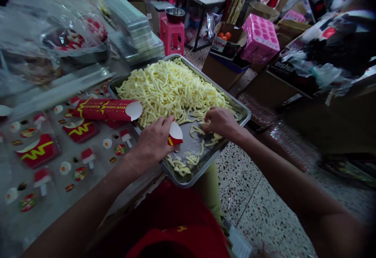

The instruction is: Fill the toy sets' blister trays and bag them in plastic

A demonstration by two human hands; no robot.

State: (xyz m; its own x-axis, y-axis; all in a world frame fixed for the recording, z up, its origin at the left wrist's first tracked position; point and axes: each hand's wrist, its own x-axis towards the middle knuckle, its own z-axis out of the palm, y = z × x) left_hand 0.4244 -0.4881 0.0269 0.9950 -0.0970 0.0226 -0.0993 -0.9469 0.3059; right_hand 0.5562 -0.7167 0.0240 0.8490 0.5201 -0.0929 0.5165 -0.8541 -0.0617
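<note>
My top (173, 207) is deep red cloth, sinking into shadow on its left side, with a small yellow marking on the near part and a brighter red, rounded edge curving just there. To the far right of that red, my trousers (216, 187) show as a strip of yellowish olive-green fabric, its lower reaches too dim to make out. My left forearm (108, 183) and right forearm (273, 164) are bare, broad near me and narrowing to the wrists, where my left grip (154, 138) and right grip (219, 122) are likewise uncovered.
</note>
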